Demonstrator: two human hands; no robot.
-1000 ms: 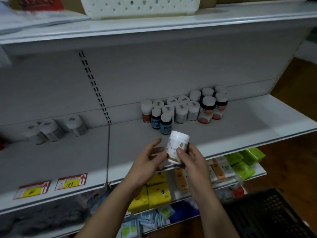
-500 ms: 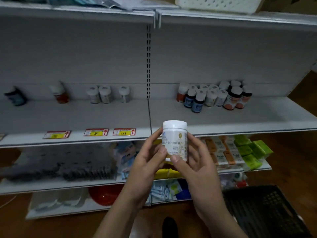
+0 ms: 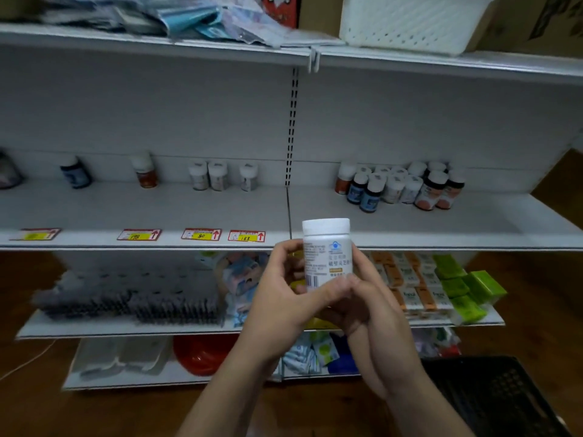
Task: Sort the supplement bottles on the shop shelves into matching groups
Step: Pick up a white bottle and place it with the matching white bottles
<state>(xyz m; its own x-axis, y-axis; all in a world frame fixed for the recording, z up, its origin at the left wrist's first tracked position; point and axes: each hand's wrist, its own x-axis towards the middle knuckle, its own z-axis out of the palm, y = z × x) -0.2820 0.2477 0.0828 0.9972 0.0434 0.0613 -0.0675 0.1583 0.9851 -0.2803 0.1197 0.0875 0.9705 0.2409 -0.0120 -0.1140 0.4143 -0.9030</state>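
- Since half a second ago we have kept the white bottle (image 3: 326,250) in both hands but turned it a little, so its barcode now faces us low on its left side; our view has also drawn in closer to the shelves.
- Our left hand (image 3: 280,291) is curled around the bottle's left side and base, thumb lying across the lower front.
- Our right hand (image 3: 367,298) closes on the right side and lower front, its fingertips overlapping the left thumb.
- We hold the bottle upright, white cap on top, in front of the edge of the middle shelf (image 3: 441,239), just right of the upright seam.
- Behind it, on the right half of that shelf, we see a tight cluster of bottles (image 3: 400,186) against the back panel: white ones, two blue-labelled ones in front, orange-labelled ones at either end.
- On the left half, three white bottles (image 3: 220,176) stand near each other, then an orange-labelled bottle (image 3: 145,171) and a blue bottle (image 3: 75,173), each well apart.
- Price tags (image 3: 202,235) sit along the shelf's front edge.
- A black crate (image 3: 495,395) lies at lower right, and a white basket (image 3: 410,20) sits on the top shelf.
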